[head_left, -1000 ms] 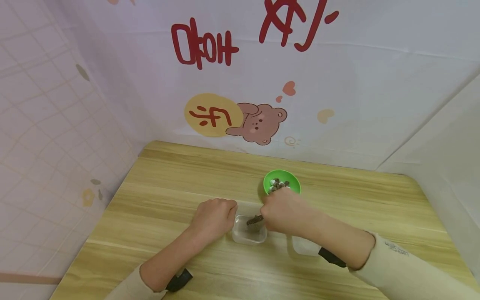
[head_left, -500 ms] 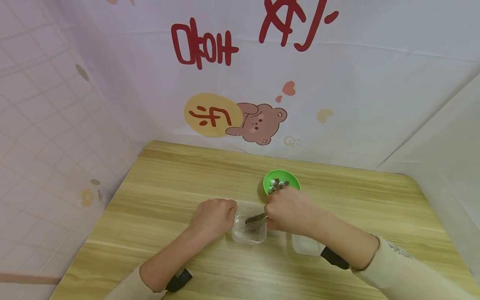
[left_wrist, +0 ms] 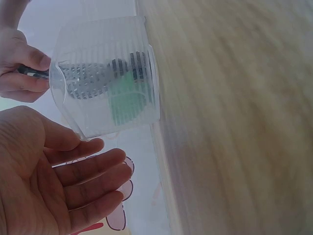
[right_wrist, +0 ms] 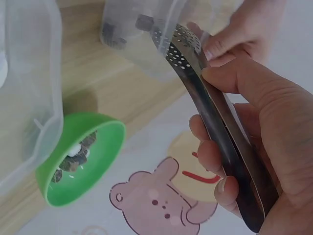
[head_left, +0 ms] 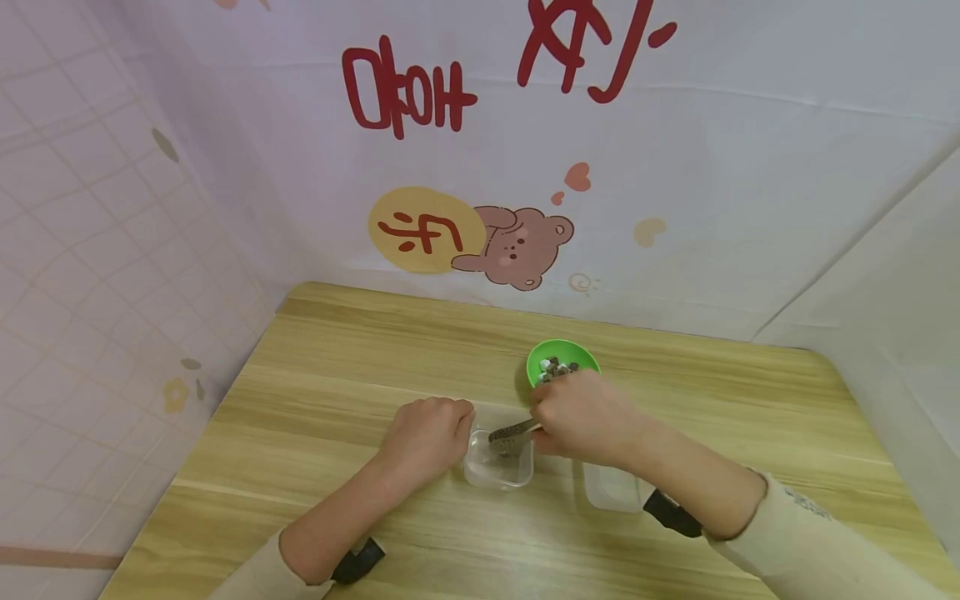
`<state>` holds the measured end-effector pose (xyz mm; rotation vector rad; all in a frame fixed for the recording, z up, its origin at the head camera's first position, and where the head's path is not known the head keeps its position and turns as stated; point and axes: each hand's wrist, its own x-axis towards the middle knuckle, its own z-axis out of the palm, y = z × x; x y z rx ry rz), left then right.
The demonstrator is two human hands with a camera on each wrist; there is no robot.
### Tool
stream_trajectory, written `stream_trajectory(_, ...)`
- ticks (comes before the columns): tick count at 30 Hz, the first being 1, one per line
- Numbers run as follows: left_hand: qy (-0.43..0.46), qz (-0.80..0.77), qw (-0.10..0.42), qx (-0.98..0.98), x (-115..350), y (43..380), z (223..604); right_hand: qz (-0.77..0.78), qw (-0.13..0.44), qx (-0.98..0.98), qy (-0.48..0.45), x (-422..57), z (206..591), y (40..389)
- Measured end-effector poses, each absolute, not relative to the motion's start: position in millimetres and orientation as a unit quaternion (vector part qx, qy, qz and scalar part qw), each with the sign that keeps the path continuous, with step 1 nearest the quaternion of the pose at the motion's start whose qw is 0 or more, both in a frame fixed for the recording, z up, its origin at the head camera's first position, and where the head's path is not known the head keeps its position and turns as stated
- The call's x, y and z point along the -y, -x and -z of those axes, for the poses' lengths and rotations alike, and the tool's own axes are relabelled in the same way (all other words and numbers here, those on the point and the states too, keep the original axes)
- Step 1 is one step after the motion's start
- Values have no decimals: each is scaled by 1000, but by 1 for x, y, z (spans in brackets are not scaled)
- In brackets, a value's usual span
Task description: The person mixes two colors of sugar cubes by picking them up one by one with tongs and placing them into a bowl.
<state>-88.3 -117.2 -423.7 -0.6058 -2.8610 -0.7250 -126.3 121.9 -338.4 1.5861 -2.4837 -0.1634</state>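
Note:
My right hand [head_left: 585,417] grips metal tongs [right_wrist: 215,107] with perforated ends. The tips reach down into a clear plastic container [head_left: 498,471] and stand slightly apart. In the right wrist view a dark brown cube [right_wrist: 144,22] lies in the container just beyond the tips, with more dark pieces at its bottom. Thumb and index finger of my left hand [left_wrist: 58,171] pinch the container's rim at one corner, the other fingers loosely extended. Behind my right hand stands a green bowl [head_left: 536,360] of brown and white pieces [right_wrist: 73,160], partly hidden by that hand.
A second clear plastic container [head_left: 613,492] sits right of the first, partly under my right forearm; a white piece [right_wrist: 2,68] shows in it in the right wrist view. The wooden table [head_left: 360,350] meets a printed cloth wall [head_left: 712,267] at the back.
My right hand has drawn slightly to the right and up, and more of the tongs shows over the container. My left hand and the container have stayed in place.

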Motion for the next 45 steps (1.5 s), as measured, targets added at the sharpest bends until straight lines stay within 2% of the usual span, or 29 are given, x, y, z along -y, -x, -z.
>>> stream_trajectory(8, 200, 233, 64, 950, 116, 88, 424, 6, 125, 868, -481, -145, 308, 129)
stream_trajectory(13, 200, 230, 67, 950, 116, 88, 424, -41, 146, 876, -459, -176, 292, 144)
stream_trajectory(19, 201, 229, 67, 950, 116, 87, 424, -57, 200, 874, -439, -215, 304, 172)
stream_trajectory(24, 200, 234, 63, 949, 117, 86, 425, -53, 169, 903, -392, -234, 321, 179)
stream_trajectory(28, 200, 241, 63, 948, 117, 86, 426, -58, 140, 921, -360, -241, 327, 180)
stream_trajectory(31, 198, 242, 63, 948, 116, 86, 426, -62, 141, 923, -353, -244, 328, 180)
stream_trajectory(45, 196, 237, 60, 950, 116, 87, 425, -86, 217, 885, -404, -233, 314, 170)
